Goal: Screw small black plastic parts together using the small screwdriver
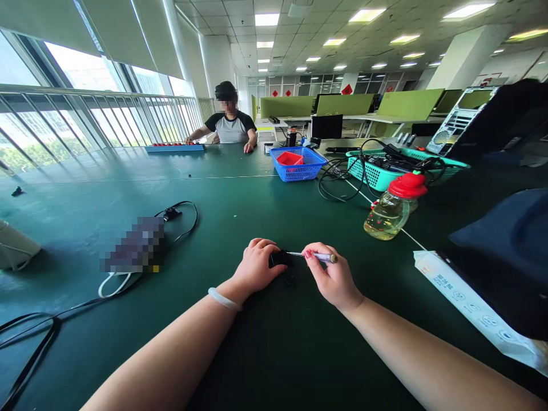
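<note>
My left hand rests on the green table and grips a small black object between fingers and thumb. A pale bracelet sits on that wrist. My right hand pinches a thin silver tool like a small screwdriver, held level with its tip pointing left at the black object. A few tiny dark bits lie on the table just below the object.
A bottle with a red cap lies to the right. Behind stand a blue basket holding a red box, and a teal basket of cables. A blurred object with black cables lies left. Another person sits at the far end.
</note>
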Motion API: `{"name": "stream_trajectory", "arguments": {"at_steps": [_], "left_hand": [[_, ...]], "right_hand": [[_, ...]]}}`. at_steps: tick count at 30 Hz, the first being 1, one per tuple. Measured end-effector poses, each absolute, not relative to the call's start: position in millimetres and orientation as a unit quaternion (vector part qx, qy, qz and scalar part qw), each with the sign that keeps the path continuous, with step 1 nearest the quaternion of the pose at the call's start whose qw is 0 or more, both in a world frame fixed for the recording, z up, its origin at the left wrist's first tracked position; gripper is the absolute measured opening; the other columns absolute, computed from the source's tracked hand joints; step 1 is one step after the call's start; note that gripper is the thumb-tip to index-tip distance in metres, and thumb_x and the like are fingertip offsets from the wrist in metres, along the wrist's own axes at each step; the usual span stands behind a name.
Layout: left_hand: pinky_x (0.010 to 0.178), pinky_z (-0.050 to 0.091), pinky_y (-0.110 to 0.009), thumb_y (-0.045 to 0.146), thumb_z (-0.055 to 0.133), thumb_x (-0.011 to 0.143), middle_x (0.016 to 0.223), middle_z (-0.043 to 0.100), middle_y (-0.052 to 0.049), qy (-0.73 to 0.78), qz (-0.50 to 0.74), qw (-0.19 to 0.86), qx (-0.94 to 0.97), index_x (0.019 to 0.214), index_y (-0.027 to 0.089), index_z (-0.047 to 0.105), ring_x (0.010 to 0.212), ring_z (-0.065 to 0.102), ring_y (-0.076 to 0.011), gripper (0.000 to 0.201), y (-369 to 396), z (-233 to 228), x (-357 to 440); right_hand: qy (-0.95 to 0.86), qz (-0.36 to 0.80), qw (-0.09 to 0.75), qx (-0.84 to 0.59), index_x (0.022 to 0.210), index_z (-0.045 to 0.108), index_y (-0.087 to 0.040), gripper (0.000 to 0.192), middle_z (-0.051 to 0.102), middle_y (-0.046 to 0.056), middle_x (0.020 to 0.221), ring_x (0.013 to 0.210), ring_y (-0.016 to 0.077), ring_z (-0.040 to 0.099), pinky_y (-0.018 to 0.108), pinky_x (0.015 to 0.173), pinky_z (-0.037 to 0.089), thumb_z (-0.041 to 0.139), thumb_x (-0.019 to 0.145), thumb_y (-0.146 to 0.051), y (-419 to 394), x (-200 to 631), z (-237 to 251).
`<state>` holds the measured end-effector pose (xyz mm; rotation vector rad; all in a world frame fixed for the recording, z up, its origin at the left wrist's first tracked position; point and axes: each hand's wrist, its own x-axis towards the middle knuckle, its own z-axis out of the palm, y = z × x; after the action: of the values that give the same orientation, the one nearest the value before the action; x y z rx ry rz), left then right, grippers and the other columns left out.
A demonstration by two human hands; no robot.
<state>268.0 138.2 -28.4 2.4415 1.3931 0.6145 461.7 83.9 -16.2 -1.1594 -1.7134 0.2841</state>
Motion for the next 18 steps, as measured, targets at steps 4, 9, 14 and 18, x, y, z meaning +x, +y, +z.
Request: {"name": "stream_trajectory", "arguments": {"at_steps": [4,9,14,18], "left_hand": [[0.106,0.042,-0.043,0.036,0.073,0.077,0.118,0.068,-0.008,0.469,0.229,0.132,0.843,0.106,0.020,0.069,0.118,0.055,-0.0266,0.034,139.7,-28.2,267.9],[0.102,0.046,-0.042,0.035,0.071,0.078,0.108,0.072,-0.007,0.479,0.242,0.140,0.832,0.106,0.020,0.070,0.111,0.059,-0.0259,0.031,139.6,-25.5,268.2],[0.099,0.047,-0.043,0.033,0.067,0.081,0.105,0.073,-0.006,0.475,0.262,0.139,0.828,0.114,0.022,0.068,0.110,0.058,-0.0257,0.034,137.3,-21.9,268.9],[0.099,0.047,-0.043,0.033,0.064,0.085,0.106,0.073,-0.004,0.469,0.290,0.134,0.824,0.119,0.025,0.065,0.110,0.058,-0.0249,0.035,137.2,-22.0,268.7]], "right_hand": [[-0.716,0.120,0.495,-0.477,0.084,0.061,-0.025,0.019,0.067,0.003,0.075,0.073,0.0210,0.061,0.034,0.076,0.045,0.046,0.094,-0.032,83.2,461.3,-15.8],[-0.723,0.125,0.491,-0.470,0.087,0.060,-0.024,0.017,0.066,0.002,0.076,0.073,0.0199,0.062,0.033,0.073,0.045,0.046,0.095,-0.030,83.7,460.9,-17.8],[-0.719,0.119,0.511,-0.456,0.088,0.060,-0.023,0.019,0.066,0.003,0.077,0.073,0.0192,0.062,0.031,0.068,0.046,0.045,0.096,-0.031,85.2,463.6,-21.8],[-0.707,0.144,0.513,-0.466,0.090,0.060,-0.022,0.021,0.065,0.003,0.078,0.068,0.0173,0.061,0.029,0.062,0.045,0.044,0.098,-0.033,86.9,466.2,-25.9]]}}
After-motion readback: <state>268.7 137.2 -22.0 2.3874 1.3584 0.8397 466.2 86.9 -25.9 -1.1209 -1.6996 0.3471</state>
